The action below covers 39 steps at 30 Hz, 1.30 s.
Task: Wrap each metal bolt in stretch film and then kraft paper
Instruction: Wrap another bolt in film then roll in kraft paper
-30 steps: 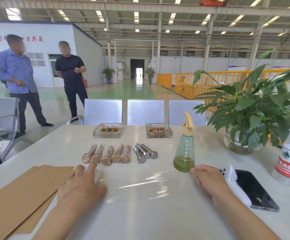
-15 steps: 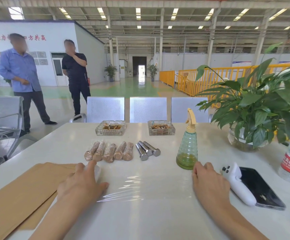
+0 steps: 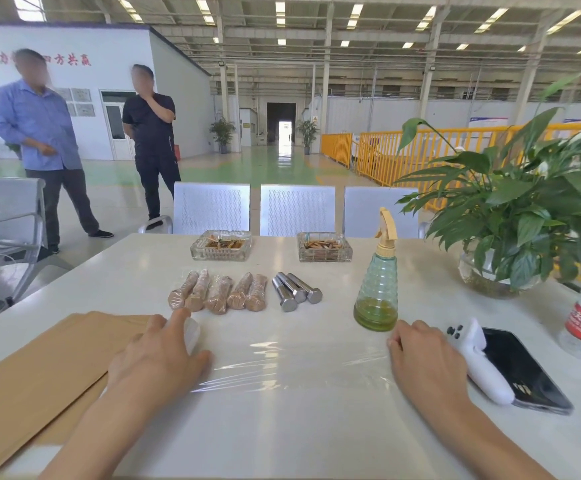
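My left hand [image 3: 159, 355] is resting on the film roll [image 3: 192, 332], fingers draped over it, and my right hand [image 3: 420, 355] is pressing flat, fingers relaxed, on the far end of the stretched film [image 3: 292, 362]. The three bare bolts [image 3: 296, 294] are lying straight ahead beyond the film, long axes pointing away, roughly midway between my hands, so either could reach them.

Location: the floor of a large industrial hall, with a packing station set up at a white table [image 3: 316, 427]. Indicators: a high steel-truss roof [image 3: 316, 26] with rows of strip lights, a green-painted floor [image 3: 247, 171], yellow safety railings [image 3: 403, 150], a white partitioned office block [image 3: 84, 98] inside the hall, and perforated metal bench seats [image 3: 297, 209] just behind the table.
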### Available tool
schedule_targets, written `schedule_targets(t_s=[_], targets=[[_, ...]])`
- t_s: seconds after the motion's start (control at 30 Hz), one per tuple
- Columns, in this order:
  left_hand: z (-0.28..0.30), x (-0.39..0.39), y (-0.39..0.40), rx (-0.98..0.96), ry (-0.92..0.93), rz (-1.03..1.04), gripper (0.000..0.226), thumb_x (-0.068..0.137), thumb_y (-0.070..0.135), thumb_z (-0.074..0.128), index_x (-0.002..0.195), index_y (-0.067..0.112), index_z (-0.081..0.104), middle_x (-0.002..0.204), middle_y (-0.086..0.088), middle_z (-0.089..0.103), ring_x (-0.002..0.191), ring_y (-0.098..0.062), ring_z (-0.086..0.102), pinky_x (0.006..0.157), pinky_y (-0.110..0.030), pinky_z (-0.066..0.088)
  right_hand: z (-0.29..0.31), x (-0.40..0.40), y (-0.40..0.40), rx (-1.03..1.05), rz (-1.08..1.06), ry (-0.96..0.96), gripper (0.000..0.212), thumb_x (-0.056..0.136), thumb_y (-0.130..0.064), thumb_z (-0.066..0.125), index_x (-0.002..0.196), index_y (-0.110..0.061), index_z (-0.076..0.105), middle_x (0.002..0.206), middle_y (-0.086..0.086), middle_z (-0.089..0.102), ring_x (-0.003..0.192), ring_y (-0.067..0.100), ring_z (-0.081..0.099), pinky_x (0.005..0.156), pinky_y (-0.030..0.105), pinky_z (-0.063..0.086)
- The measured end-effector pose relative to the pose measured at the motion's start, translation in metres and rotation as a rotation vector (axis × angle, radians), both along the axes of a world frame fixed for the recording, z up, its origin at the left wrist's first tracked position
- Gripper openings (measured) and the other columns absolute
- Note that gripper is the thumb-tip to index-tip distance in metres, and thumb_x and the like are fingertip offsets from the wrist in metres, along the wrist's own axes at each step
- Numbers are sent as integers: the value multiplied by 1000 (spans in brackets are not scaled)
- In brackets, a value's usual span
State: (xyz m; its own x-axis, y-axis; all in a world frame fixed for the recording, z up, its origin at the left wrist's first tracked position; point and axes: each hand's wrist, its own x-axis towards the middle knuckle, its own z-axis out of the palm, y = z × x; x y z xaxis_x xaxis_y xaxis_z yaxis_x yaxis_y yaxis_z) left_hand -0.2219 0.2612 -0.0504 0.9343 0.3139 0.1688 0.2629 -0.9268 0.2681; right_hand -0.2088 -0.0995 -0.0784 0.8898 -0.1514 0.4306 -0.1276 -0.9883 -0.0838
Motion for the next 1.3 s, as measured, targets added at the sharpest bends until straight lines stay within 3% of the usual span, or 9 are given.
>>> schedule_targets(t_s=[0.1, 0.2, 0.33, 0.5, 0.67, 1.0, 1.13, 1.2, 1.3], targets=[[-2, 1, 2, 5, -5, -4, 68, 81, 62, 52, 141, 47, 25, 121, 8, 46, 115, -25, 55, 78, -37, 42, -2, 1, 0, 15, 45, -30, 5, 102, -28, 48, 103, -29, 53, 94, -7, 47, 90, 17, 50, 60, 31, 41], [-3, 1, 3, 8, -10, -9, 65, 80, 57, 51, 139, 47, 26, 122, 9, 46, 114, -24, 55, 76, -37, 40, 0, 5, -1, 63, 138, 34, 23, 95, -12, 52, 99, -35, 54, 96, -11, 45, 83, 16, 50, 57, 31, 38], [-3, 3, 4, 25, 7, -24, 70, 78, 56, 55, 139, 47, 23, 119, 9, 45, 111, -24, 55, 75, -37, 42, 3, 6, -6, 68, 178, 42, 23, 93, -11, 54, 88, -33, 59, 98, -13, 53, 71, 18, 58, 58, 33, 47], [-2, 6, 8, 21, 31, -29, 74, 77, 60, 58, 139, 45, 22, 117, 8, 43, 116, -23, 50, 78, -37, 42, 3, 2, -16, 59, 264, 6, 20, 101, -28, 56, 100, -37, 73, 100, -18, 62, 93, 11, 61, 70, 35, 53], [0, 6, 7, 32, 63, -32, 74, 75, 63, 57, 138, 43, 24, 117, 9, 44, 117, -24, 52, 81, -38, 44, -4, -8, -23, -34, 305, 46, 29, 107, -41, 44, 121, -45, 69, 110, -21, 57, 99, 9, 52, 69, 30, 53], [-5, 5, 5, 183, -43, -48, 84, 75, 65, 58, 146, 45, 16, 139, 6, 30, 128, -24, 36, 91, -36, 42, 6, -4, -12, -126, 210, 122, 29, 97, -15, 53, 114, -35, 64, 104, -12, 49, 101, 13, 48, 66, 29, 46], [-7, -1, 9, 268, -239, -221, 56, 78, 54, 66, 129, 49, 44, 138, 10, 28, 125, -21, 32, 96, -35, 45, 5, -2, -12, -59, 171, 105, 18, 99, -20, 50, 109, -35, 55, 97, -9, 48, 91, 15, 50, 66, 31, 48], [-4, -3, 8, 321, -199, -272, 38, 80, 56, 64, 116, 46, 57, 142, 12, 29, 133, -20, 27, 104, -35, 41, 3, -2, -12, 9, 177, 87, 14, 100, -22, 52, 103, -35, 52, 94, -9, 49, 89, 15, 49, 65, 31, 47], [5, -4, 2, 304, -98, -291, 39, 79, 60, 59, 114, 42, 61, 150, 13, 24, 142, -20, 16, 110, -35, 35, 7, 1, -10, 172, 159, 5, 23, 95, -9, 52, 98, -31, 60, 96, -10, 54, 95, 17, 50, 71, 34, 45]])
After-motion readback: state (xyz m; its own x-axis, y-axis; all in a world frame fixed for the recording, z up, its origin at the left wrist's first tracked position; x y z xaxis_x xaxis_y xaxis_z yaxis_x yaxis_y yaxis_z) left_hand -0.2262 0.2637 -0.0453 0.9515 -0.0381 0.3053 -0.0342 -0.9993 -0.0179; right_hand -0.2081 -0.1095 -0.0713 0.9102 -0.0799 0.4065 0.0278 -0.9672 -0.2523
